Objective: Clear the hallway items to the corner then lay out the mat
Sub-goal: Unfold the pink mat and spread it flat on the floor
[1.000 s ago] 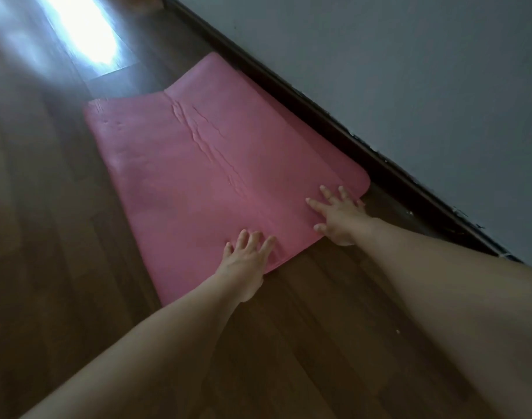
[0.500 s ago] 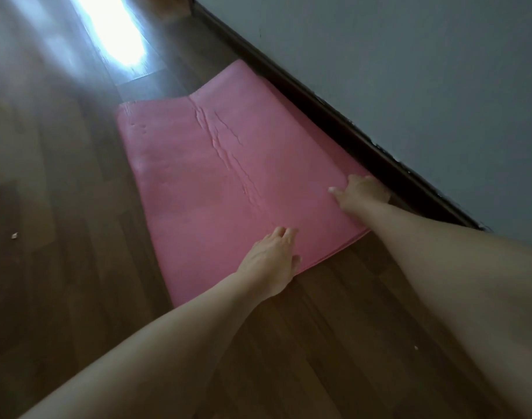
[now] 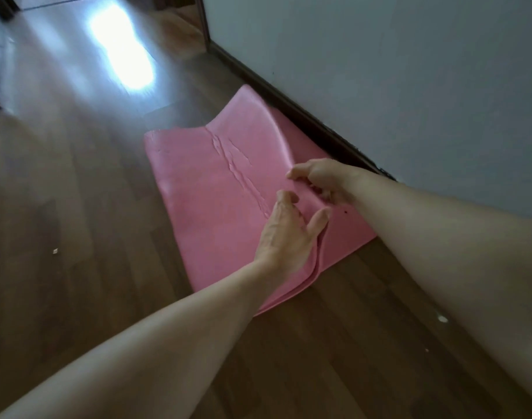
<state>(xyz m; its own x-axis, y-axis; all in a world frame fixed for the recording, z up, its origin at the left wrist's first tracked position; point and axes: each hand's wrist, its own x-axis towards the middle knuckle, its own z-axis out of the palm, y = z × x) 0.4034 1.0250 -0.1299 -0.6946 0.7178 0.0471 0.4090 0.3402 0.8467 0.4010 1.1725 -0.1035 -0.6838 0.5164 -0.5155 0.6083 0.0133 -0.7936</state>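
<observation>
1. Since a second ago, the right hand (image 3: 319, 179) has stopped pressing flat. It now grips the right edge of the top layer, raised off the layer beneath.
2. One folded pink mat (image 3: 204, 189) lies mid-frame beside the baseboard (image 3: 289, 107).
3. The left hand (image 3: 286, 234) lies on the top layer with its thumb at the edge; whether it pinches cannot be told.
4. The wooden floor (image 3: 77, 176) carries two pale scraps (image 3: 55, 251). A grey wall (image 3: 379, 71) fills the upper right, and glare (image 3: 122, 55) shows upper left.

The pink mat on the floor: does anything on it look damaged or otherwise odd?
Yes. A cracked, wrinkled seam runs along the middle of the folded pink foam mat, as if the surface is splitting. Its far corner by the dark baseboard curls up instead of lying flat.
</observation>
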